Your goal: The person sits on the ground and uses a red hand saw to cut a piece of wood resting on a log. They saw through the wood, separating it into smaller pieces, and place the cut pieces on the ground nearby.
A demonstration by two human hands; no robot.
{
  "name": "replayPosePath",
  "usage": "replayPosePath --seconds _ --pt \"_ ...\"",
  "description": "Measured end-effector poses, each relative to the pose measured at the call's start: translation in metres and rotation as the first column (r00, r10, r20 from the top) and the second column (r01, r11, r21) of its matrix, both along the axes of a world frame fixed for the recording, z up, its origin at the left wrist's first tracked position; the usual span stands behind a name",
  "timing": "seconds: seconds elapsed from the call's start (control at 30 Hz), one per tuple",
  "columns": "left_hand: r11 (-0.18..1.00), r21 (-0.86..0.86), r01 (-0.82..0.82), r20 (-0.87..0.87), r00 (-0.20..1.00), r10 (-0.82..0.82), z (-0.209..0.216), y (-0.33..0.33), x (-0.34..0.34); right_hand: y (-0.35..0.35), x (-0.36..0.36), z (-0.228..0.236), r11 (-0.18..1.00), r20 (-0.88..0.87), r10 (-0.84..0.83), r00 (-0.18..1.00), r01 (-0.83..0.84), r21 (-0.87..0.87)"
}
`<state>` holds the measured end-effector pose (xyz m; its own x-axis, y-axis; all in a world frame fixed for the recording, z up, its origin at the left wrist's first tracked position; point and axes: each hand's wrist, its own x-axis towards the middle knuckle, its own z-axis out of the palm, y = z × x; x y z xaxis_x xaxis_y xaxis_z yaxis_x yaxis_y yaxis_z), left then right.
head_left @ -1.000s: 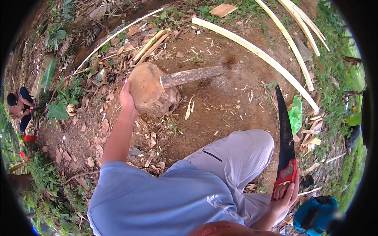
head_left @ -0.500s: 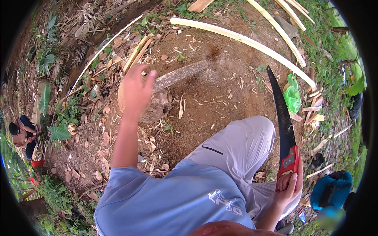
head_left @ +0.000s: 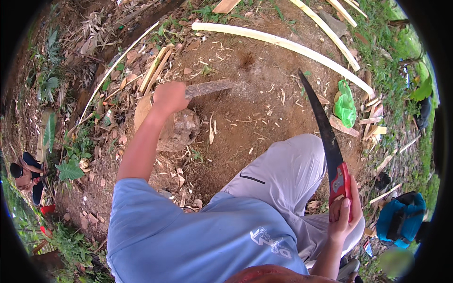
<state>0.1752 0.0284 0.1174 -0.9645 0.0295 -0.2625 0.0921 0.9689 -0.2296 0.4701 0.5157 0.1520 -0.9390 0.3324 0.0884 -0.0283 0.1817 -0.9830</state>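
Note:
My left hand (head_left: pixel 171 98) is closed in a fist round the near end of a long, flat, mottled grey-brown piece (head_left: pixel 208 88). The frames do not show whether it is barked wood or a dirty blade. Beneath that hand lies a short log (head_left: pixel 181 129) with a pale cut face at its left. On the right, my right hand (head_left: pixel 343 210) grips the red handle of a handsaw (head_left: pixel 325 122). The dark, slightly curved saw blade points up and away from me, its toothed edge toward the left.
Pale wooden strips (head_left: pixel 283 42) lie across the far ground. A green plastic bag (head_left: pixel 346 106) rests at the right near wood offcuts (head_left: pixel 373 127). A blue bag (head_left: pixel 401 219) is at lower right. At far left another person (head_left: pixel 30 174) is low to the ground.
My left hand has come down from spread fingers and closed round the mottled piece, whose far end has shifted slightly. The saw's tip has swung to the left.

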Motion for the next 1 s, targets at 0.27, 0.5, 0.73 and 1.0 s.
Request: replayPosePath --seconds 0.27,0.5,0.73,1.0 --pt "0.987 0.036 -0.156 0.049 0.987 0.154 0.006 0.01 -0.005 -0.054 -0.085 0.024 0.934 0.08 0.357 0.931 -0.358 -0.008" --pt "0.974 0.07 -0.213 -0.009 0.977 0.214 -0.001 0.013 -0.014 -0.167 -0.202 -0.016 0.785 -0.057 0.474 0.879 -0.451 -0.425" --pt "0.973 0.075 -0.22 -0.049 0.973 0.224 -0.008 0.014 -0.019 -0.279 -0.278 -0.068 0.618 -0.107 0.444 0.889 -0.391 -0.682" --pt "0.955 0.103 -0.28 -0.004 0.96 0.281 -0.002 0.022 -0.021 -0.313 -0.302 -0.099 0.685 -0.09 0.439 0.894 -0.398 -0.61"
